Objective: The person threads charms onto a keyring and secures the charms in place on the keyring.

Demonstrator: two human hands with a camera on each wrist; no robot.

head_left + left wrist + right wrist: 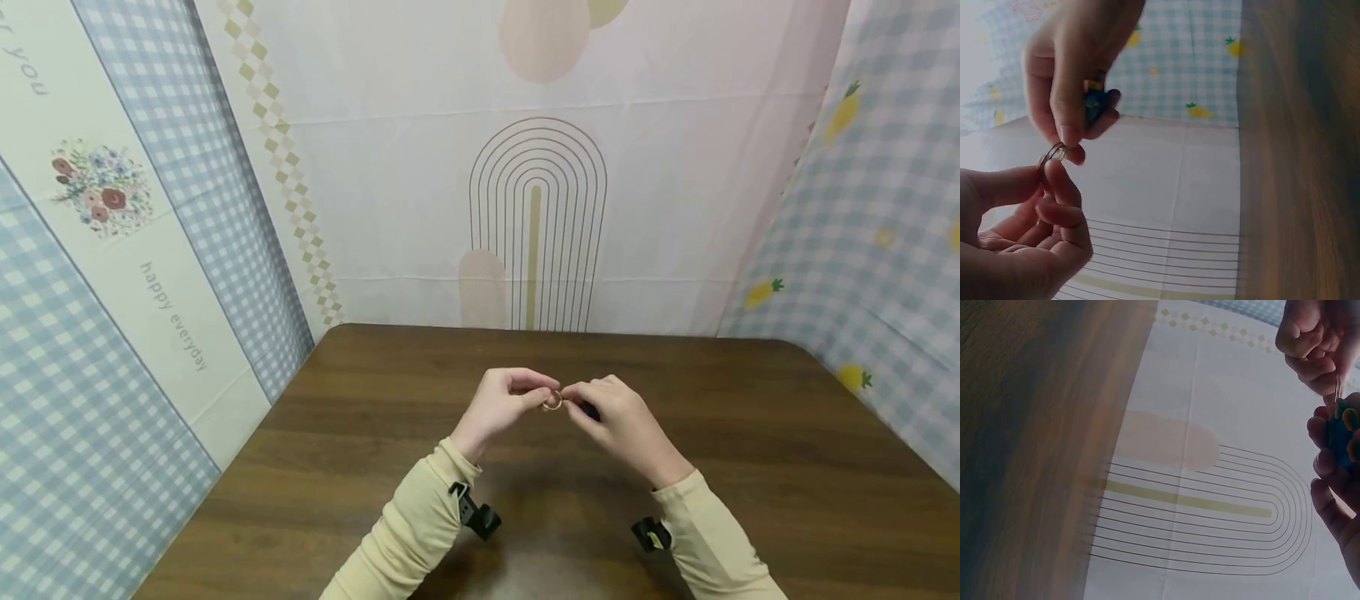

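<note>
Above the table, my left hand point(498, 410) pinches a small metal key ring point(1051, 152) between thumb and finger. My right hand point(621, 418) faces it from the other side, its thumb and fingertip at the ring's edge. Within the right hand's curled fingers is a small dark blue thing point(1340, 442) with rounded orange parts, perhaps a charm; its kind is unclear. In the left wrist view the ring stands edge-on between both hands, and its loops seem slightly spread. Fingers hide how the blue thing and the ring meet.
Beneath the hands lies a brown wooden table point(360, 467). Behind its far edge hangs a pale patterned cloth point(390, 208), with checked cloths at the left point(225, 167) and right point(840, 250). Black camera mounts point(477, 512) sit on both sleeves.
</note>
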